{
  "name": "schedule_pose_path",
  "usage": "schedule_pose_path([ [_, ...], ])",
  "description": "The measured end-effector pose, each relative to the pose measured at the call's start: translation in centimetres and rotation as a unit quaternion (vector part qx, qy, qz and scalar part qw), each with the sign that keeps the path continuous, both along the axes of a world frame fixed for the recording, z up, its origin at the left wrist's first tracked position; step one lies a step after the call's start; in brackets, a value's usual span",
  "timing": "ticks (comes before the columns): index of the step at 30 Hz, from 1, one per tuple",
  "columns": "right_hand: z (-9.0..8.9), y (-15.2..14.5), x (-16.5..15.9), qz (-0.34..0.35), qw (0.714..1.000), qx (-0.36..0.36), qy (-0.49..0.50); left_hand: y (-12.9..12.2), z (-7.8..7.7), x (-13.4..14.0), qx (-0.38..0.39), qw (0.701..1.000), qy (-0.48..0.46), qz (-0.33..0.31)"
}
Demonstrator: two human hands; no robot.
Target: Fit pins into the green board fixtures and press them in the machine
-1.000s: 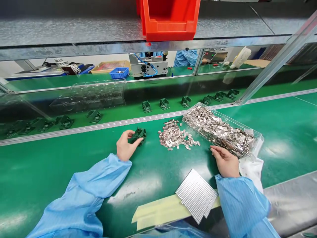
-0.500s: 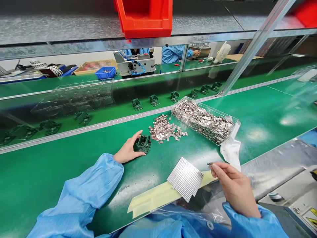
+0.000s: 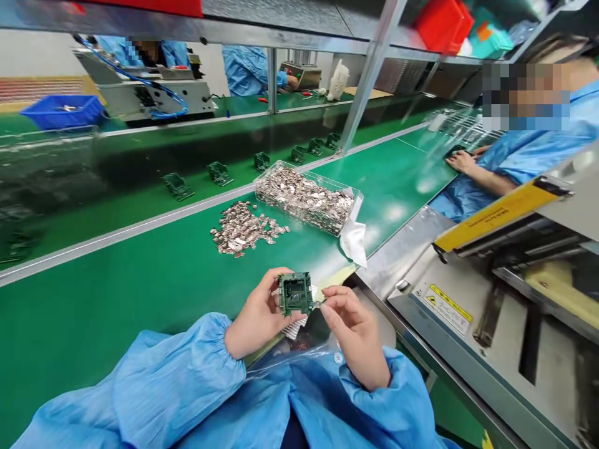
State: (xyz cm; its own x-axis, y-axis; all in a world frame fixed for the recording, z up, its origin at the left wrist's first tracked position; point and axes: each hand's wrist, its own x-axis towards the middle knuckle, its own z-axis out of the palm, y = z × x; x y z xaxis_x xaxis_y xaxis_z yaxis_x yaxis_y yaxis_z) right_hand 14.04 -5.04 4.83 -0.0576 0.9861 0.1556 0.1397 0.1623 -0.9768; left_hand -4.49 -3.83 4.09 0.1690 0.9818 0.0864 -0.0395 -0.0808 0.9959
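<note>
Green surface [image 3: 140, 299]: spreads left of and ahead of left grip [image 3: 256, 318]
Clear tray [image 3: 297, 215]: ahead of right grip [image 3: 353, 327], well apart; full of metal pieces [image 3: 309, 190], long axis slants away to the left
Loose pile [image 3: 241, 229]: ahead of left grip, apart from it
Left grip hold: closed round left side of green assembly [image 3: 296, 293], thumb low, fingers round back
Right grip hold: thumb and fingers pinched on thin piece [image 3: 319, 303], too small to identify
Green assembly spot: between grips, just right of left grip, looks raised; front near square, no clear long axis, recess facing the head camera
Thin piece line: points left from right fingertips to assembly's lower right edge, roughly sideways; touching or just short, can't tell
Nearer to that edge: right grip
</note>
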Motion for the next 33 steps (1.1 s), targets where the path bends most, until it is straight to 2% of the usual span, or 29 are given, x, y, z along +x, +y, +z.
schedule_pose_path([
  [5,-0.7,-1.5,-0.6,-0.013,1.000,0.006,0.000,-0.4,-0.8,1.0,-0.064,0.997,-0.030,-0.042],
  [12,-1.4,-1.2,-1.7,-0.024,1.000,0.009,-0.017,-1.2,-2.3,0.5,-0.056,0.997,-0.001,-0.061],
  [19,-1.6,-1.4,-1.9,-0.046,0.998,0.025,-0.036,-1.6,-2.7,0.2,-0.032,0.995,0.008,-0.091],
  [24,-1.6,-1.6,-2.1,-0.048,0.998,0.007,-0.027,-1.8,-3.1,0.1,-0.011,0.998,0.027,-0.061],
  [28,-2.0,-1.8,-2.3,-0.034,0.999,-0.031,0.022,-2.1,-3.3,0.4,-0.013,0.998,0.039,-0.036],
  [33,-2.5,-1.6,-2.6,-0.045,0.995,-0.045,0.078,-2.4,-3.0,0.8,0.005,0.998,0.061,-0.014],
])
